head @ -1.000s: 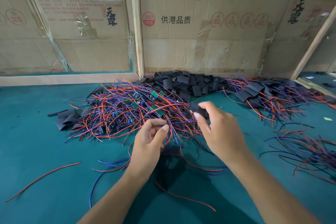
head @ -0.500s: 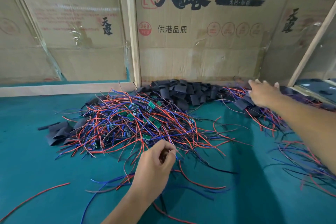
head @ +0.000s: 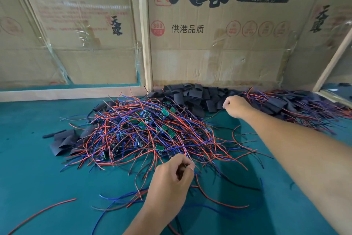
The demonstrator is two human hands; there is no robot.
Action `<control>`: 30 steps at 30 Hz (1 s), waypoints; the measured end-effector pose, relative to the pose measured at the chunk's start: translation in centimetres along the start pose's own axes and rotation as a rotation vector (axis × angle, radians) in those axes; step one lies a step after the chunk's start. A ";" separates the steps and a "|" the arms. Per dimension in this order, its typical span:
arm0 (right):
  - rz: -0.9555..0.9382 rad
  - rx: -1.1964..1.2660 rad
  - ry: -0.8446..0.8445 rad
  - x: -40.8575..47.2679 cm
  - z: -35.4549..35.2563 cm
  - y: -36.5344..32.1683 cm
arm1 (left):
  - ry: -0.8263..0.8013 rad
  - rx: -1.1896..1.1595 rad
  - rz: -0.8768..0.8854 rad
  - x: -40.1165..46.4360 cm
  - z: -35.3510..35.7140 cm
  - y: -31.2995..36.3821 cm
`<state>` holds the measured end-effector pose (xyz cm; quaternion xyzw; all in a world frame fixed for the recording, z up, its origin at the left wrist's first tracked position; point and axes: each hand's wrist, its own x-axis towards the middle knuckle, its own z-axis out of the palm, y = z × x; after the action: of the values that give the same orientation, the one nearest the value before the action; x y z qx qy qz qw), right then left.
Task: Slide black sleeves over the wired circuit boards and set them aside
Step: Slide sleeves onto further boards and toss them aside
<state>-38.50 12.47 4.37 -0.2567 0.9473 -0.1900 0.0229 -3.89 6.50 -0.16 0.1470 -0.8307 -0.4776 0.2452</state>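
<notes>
Two hands are engaged: the left hand (head: 172,181) stays curled at the near edge of the tangle of wired circuit boards (head: 152,131), pinching red and blue leads. The right hand (head: 235,106) has left the sleeved-board pile (head: 285,105) at the table's (head: 28,168) far right edge and now curls its fingers at the black sleeves (head: 194,95) heaped against the cardboard wall (head: 219,59); whether it holds one cannot be told. One unit appears set aside; the next cycle is starting.

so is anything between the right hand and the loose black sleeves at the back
Nothing visible. The right hand is already at the near edge of the loose black sleeves by the cardboard wall, fingers curled at one piece. The tangle of wired boards lies to its left, and the left hand pinches wires at the tangle's front.
</notes>
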 end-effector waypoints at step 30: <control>-0.267 0.418 0.135 -5.3 -0.3 -8.9 | -0.004 0.048 0.017 0.0 0.0 0.0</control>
<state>-29.70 8.05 7.65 -0.3559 0.8447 -0.3996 -0.0133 -3.87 6.52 -0.12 0.1449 -0.8437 -0.4557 0.2440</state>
